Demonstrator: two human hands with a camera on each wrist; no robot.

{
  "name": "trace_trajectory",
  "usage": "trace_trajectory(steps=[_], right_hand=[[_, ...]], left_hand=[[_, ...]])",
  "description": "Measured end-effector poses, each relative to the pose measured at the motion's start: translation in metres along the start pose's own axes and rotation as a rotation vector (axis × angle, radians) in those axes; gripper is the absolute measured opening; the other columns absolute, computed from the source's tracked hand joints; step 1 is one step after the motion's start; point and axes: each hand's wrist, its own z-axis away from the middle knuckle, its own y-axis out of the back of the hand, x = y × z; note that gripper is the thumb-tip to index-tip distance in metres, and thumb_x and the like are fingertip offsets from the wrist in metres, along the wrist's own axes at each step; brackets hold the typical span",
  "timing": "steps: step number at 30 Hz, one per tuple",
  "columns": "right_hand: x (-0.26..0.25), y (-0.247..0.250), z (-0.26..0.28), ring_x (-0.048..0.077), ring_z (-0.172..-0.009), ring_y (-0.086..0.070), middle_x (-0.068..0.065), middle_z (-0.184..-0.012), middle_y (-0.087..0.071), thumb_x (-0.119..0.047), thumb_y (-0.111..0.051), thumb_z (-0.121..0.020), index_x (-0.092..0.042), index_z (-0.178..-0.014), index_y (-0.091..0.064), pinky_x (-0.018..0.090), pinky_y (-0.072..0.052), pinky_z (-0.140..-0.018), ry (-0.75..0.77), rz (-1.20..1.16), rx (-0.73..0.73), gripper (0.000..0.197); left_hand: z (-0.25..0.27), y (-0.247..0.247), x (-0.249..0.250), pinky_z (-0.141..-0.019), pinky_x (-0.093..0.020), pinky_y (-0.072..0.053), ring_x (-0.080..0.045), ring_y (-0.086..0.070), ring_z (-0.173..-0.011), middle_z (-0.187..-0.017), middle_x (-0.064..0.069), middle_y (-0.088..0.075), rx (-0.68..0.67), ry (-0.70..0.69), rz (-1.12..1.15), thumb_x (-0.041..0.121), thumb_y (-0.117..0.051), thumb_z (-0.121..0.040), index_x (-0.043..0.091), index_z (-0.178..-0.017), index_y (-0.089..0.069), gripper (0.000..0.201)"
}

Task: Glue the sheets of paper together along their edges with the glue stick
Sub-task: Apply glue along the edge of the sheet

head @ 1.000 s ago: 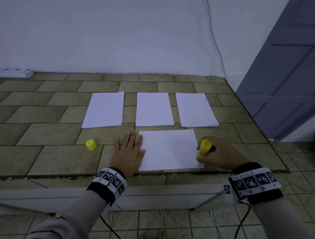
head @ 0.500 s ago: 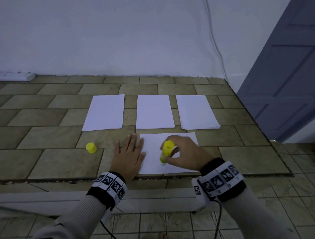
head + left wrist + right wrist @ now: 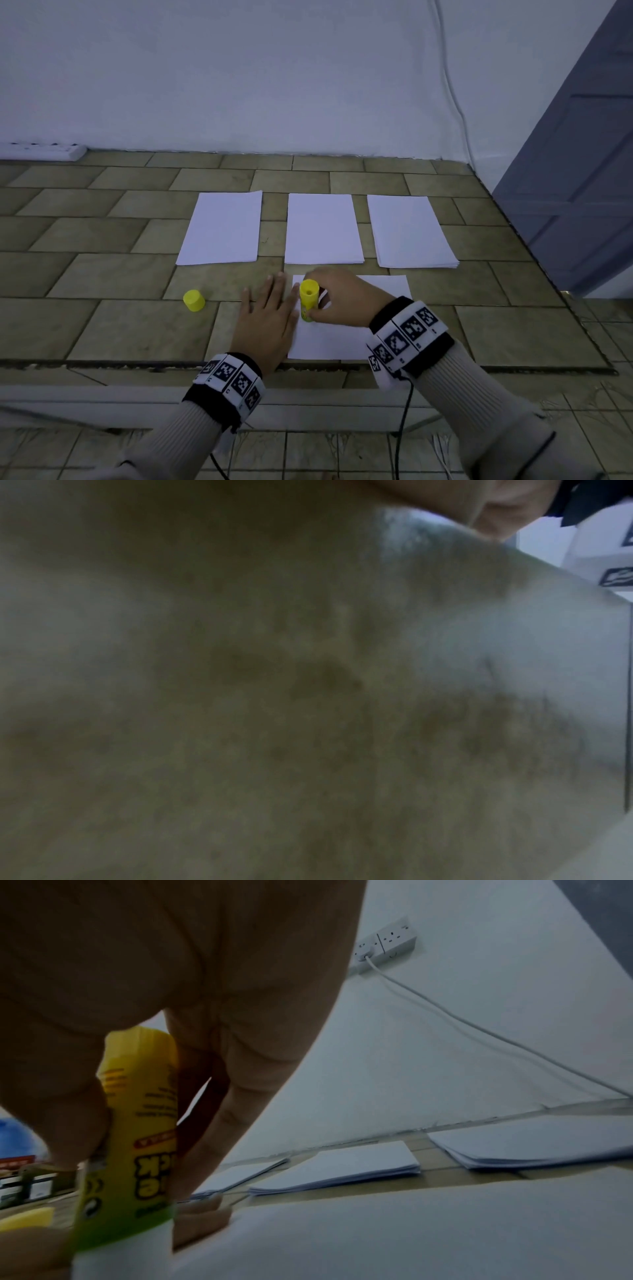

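A white sheet lies on the tiled floor in front of me. My left hand lies flat with straight fingers over the sheet's left edge. My right hand grips the yellow glue stick upside down, its white tip pressed on the sheet close to the left hand. In the right wrist view the glue stick stands between my thumb and fingers, its tip on the sheet. The yellow cap stands on the floor to the left. The left wrist view is a blur.
Three stacks of white paper lie side by side beyond the sheet. A white wall with a cable runs behind them, a power strip lies at far left, a grey door stands right.
My right hand has drawn the glue stick leftward across the sheet, from its right edge to beside my left hand. The left hand has stayed flat in place.
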Motion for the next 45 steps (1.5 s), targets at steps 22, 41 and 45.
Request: trace_trajectory(steps=[22, 41, 45], right_hand=[[0.037, 0.013, 0.07, 0.012, -0.081, -0.066, -0.005, -0.091, -0.068, -0.013, -0.073, -0.077, -0.012, -0.088, -0.068, 0.031, -0.057, -0.072, -0.087, -0.23, 0.186, 0.013], [0.062, 0.037, 0.012, 0.024, -0.083, -0.065, 0.006, -0.086, -0.069, -0.015, -0.072, -0.072, -0.011, -0.078, -0.06, 0.045, -0.052, -0.079, -0.205, -0.016, 0.213, 0.014], [0.068, 0.044, 0.004, 0.025, -0.086, -0.063, 0.007, -0.089, -0.069, -0.015, -0.071, -0.073, -0.007, -0.084, -0.062, 0.044, -0.051, -0.081, -0.261, 0.009, 0.237, 0.017]], left_hand=[[0.002, 0.012, 0.007, -0.118, -0.056, 0.004, -0.021, 0.015, -0.149, -0.163, -0.004, 0.013, -0.103, 0.015, -0.058, 0.099, 0.012, -0.054, 0.025, -0.156, 0.003, 0.126], [0.002, 0.008, 0.006, -0.118, -0.056, 0.005, -0.021, 0.015, -0.149, -0.163, -0.004, 0.014, -0.075, 0.024, -0.054, 0.097, 0.008, -0.057, 0.026, -0.156, 0.004, 0.122], [0.002, 0.007, 0.005, -0.118, -0.056, 0.006, -0.02, 0.015, -0.149, -0.163, -0.004, 0.013, -0.07, 0.024, -0.045, 0.097, 0.008, -0.057, 0.026, -0.156, 0.003, 0.122]])
